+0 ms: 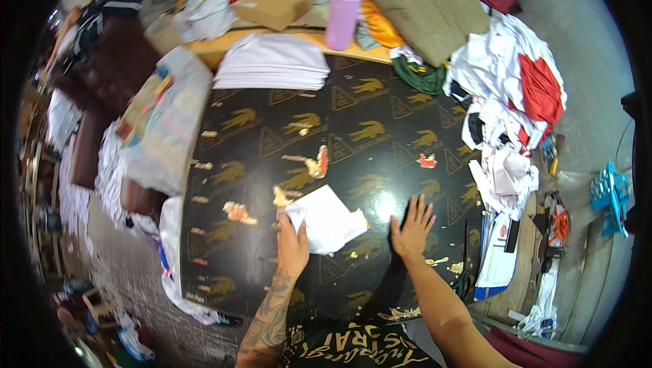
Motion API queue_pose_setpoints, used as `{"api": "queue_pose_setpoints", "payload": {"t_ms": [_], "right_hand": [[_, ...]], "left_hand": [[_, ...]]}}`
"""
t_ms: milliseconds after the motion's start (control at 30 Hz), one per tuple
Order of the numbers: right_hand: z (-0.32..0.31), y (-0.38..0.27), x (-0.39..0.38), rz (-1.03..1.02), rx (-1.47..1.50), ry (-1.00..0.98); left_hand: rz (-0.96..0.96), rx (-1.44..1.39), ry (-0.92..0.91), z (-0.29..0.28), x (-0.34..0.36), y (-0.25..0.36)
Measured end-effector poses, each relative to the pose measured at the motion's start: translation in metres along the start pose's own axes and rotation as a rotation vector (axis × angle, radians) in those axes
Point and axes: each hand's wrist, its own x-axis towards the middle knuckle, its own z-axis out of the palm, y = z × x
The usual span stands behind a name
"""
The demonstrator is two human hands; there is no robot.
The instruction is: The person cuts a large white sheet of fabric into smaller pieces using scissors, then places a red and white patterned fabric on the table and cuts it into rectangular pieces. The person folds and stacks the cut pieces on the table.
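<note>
A folded white cloth (326, 222) lies on the black table (265, 266), nearer to me than its middle. My left hand (292, 246) grips its left edge, with the thumb on top and the other fingers partly hidden at the edge. To the right of the cloth and apart from it, my right hand (411, 229) rests flat on the table, fingers spread, holding nothing. A neat stack of white cloth pieces (272, 62) sits at the table's far left edge.
Behind the table stand a pink bottle (344, 11) and a brown cardboard box (272, 6). Heaped white and red garments (509, 89) line the right side. Dark scissors (465, 276) lie near the right edge. A plastic-covered bundle (170, 123) borders the left.
</note>
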Motion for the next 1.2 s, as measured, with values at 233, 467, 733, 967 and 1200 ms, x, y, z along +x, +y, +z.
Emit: {"api": "queue_pose_setpoints", "payload": {"t_ms": [233, 467, 733, 967, 1200], "right_hand": [[0.007, 0.011, -0.001, -0.019, 0.088, 0.028], [-0.003, 0.013, 0.003, -0.012, 0.101, -0.041], [-0.002, 0.014, 0.005, -0.014, 0.124, -0.071], [0.0, 0.017, 0.0, -0.062, 0.101, -0.013], [0.005, 0.021, 0.007, -0.035, 0.095, -0.187]], "left_hand": [[0.424, -0.458, -0.234, 0.137, 0.238, 0.174], [0.532, -0.544, -0.284, 0.163, 0.388, 0.251], [0.74, 0.969, 0.041, 0.193, 0.398, 0.124], [0.558, 1.13, -0.241, 0.208, 0.343, 0.082], [0.44, 1.116, -0.288, 0.2, 0.344, 0.096]]}}
